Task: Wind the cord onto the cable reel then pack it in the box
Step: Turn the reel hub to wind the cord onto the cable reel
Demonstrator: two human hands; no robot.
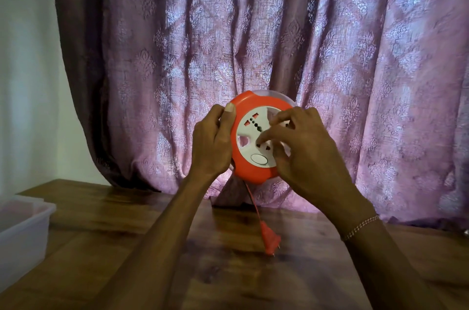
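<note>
The left hand (212, 143) grips the rim of the orange cable reel (256, 137), held up above the wooden table (253, 271). The right hand (302, 155) curls its fingers onto the reel's white socket face. The cord (253, 204) hangs down to the plug (271, 240). A clear plastic box (24, 231) sits at the table's left; its contents cannot be told.

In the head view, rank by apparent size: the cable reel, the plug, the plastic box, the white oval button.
1. Cable reel and plastic box: not ranked, since they look similar and the box is cut off by the frame edge and sits nearer.
2. Plug.
3. White oval button.
</note>
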